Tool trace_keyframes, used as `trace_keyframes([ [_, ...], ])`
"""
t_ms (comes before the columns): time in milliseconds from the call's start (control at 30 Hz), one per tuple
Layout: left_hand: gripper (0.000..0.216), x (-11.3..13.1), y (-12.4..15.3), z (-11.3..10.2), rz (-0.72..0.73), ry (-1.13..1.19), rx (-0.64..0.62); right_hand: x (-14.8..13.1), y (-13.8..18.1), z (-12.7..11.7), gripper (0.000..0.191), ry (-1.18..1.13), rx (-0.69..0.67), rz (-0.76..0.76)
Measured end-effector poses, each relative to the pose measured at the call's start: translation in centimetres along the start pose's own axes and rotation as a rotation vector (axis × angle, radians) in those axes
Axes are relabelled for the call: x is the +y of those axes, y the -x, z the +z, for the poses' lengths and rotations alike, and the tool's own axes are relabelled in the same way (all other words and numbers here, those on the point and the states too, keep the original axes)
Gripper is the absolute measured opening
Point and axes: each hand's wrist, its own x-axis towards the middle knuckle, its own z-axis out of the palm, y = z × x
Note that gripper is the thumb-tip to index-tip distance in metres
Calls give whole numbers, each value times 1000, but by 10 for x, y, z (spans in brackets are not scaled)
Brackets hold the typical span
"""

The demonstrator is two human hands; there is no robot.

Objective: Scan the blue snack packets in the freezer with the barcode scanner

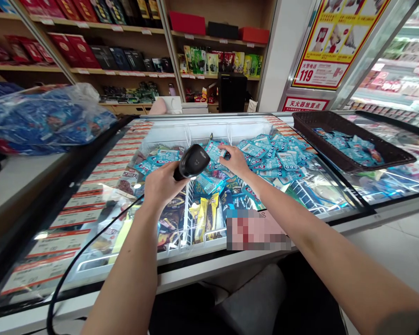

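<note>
A black barcode scanner (194, 160) is gripped by its handle in my left hand (163, 182), its head tilted toward the right. My right hand (234, 160) pinches a small light-blue packet (213, 151) just beyond the scanner's head. A small dark item also shows by the right fingertips, too small to name. To the right of that hand lies a heap of similar blue packets (265, 151) on the glass top of a chest freezer. More blue packets (160, 157) lie left of the scanner. Yellow wrappers (206, 211) show in a white wire basket under the glass.
A brown tray (338, 123) holding blue packets stands at the right. A clear bag (49, 118) of blue packages lies at the left. The scanner's black cable (87, 246) runs over the glass. Behind stand stocked shelves (125, 28). A blurred patch (254, 230) covers something on the front edge.
</note>
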Motion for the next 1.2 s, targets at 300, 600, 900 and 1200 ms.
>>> trace_keyframes([
  [300, 37, -30, 9, -18, -133, -72, 72, 1, -2, 9, 22, 165, 27, -13],
  [600, 43, -62, 26, -21, -267, -131, 88, -35, -5, -3, 25, 491, -129, -141],
  [900, 51, -69, 27, -17, -380, -145, 156, -72, 3, 34, 47, 292, -445, -505],
  [1200, 49, -65, 26, -21, -363, -111, 97, -74, 5, 15, 37, 167, -503, -557],
])
